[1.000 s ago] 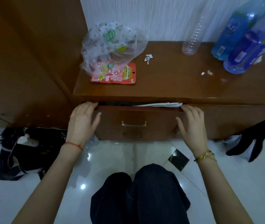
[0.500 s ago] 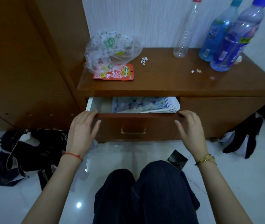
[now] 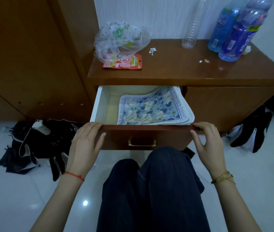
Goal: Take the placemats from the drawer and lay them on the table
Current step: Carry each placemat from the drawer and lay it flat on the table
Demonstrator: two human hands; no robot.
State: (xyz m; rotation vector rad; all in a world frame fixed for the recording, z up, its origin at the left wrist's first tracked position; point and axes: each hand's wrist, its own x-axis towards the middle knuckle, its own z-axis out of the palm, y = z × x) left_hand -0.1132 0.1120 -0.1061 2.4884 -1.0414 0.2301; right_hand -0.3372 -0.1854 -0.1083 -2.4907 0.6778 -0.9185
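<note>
The wooden drawer [image 3: 116, 138] stands pulled well out from under the table top [image 3: 174, 67]. Inside it, toward the right, lies a stack of placemats [image 3: 149, 109] with a blue and white flower print and a lettered border; the right edge of the stack curls up against the drawer's side. My left hand [image 3: 86, 144] grips the left end of the drawer's front edge, fingers hooked over the top. At the right end of that edge, my right hand [image 3: 208, 141] holds on the same way. Neither hand touches the placemats.
On the table top lie a clear plastic bag [image 3: 119, 39] over a red snack packet [image 3: 126, 62], an empty clear bottle [image 3: 191, 30], two blue bottles [image 3: 233, 30] and small scraps. Dark clothes [image 3: 32, 144] lie on the white floor at left, black shoes [image 3: 253, 134] at right. My knees are below the drawer.
Both hands have pulled the drawer from nearly closed to wide open. The placemats, first only a white sliver in the gap, now show in full.
</note>
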